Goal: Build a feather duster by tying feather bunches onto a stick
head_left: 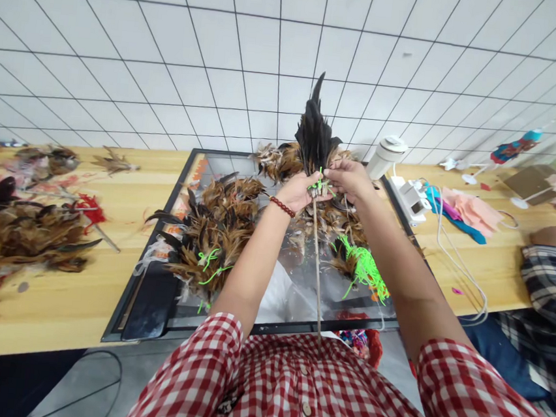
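Note:
Near the back of a glass-topped black frame, my left hand (300, 191), with a red bead bracelet at the wrist, is closed round the base of an upright bundle of black feathers (314, 130). A thin stick (317, 258) runs from the bundle down toward my shirt. My right hand (348, 178) pinches a bright green cord (319, 183) at the bundle's base. Brown feathers (228, 213) lie in a heap left of my hands. A tangle of green cords (364, 269) rests below my right forearm.
A dark phone (152, 301) lies on the frame's left edge (149, 248). More feathers (25, 230) cover the table at left. To the right are a white lidded cup (386, 155), a power strip (409, 198), cables and pink cloth (472, 211). A person's plaid sleeve (554, 274) shows at far right.

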The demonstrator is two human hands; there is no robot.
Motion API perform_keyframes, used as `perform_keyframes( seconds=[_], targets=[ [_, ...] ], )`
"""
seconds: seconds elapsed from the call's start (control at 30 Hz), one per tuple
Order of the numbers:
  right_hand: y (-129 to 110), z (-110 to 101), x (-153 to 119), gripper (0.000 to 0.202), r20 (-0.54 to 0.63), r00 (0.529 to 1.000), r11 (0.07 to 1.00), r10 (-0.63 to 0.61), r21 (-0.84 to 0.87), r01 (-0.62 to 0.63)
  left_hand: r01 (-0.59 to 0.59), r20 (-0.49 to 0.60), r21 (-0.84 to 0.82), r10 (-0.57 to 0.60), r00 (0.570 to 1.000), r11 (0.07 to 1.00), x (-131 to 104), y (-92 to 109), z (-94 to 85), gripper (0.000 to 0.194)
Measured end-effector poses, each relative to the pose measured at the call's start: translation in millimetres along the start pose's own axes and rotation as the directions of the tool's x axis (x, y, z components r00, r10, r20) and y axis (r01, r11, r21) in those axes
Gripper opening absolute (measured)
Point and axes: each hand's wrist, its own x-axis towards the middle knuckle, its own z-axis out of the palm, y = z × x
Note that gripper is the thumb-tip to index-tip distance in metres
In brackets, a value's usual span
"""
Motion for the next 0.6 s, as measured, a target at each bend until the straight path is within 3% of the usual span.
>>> perform_keyframes(
  seconds=[0.2, 0.43, 0.6],
  targets=[
    [8.1, 7.5, -1.5, 0.044, -0.06, 0.985, 0.987, -0.162, -0.03, 0.16, -0.02, -0.075, 0.042, 0.024, 0.997, 0.999, -3.0, -2.1, 8.7, 0.026],
    [8.2, 7.6, 0.3, 0.039, -0.051, 0.986, 0.988, -0.156, -0.023, 0.155, -0.069, -0.097, 0.117, 0.08, 0.992, 0.991, -6.4, -3.2, 18.2, 0.019],
    [14.5, 12.2, -1.7, 0.022, -0.066, 0.979, 0.967, -0.191, -0.187, 0.176, -0.051, -0.119, 0.124, 0.066, 0.991, 0.991, -7.0, -4.9, 17.8, 0.024]
  ],
)
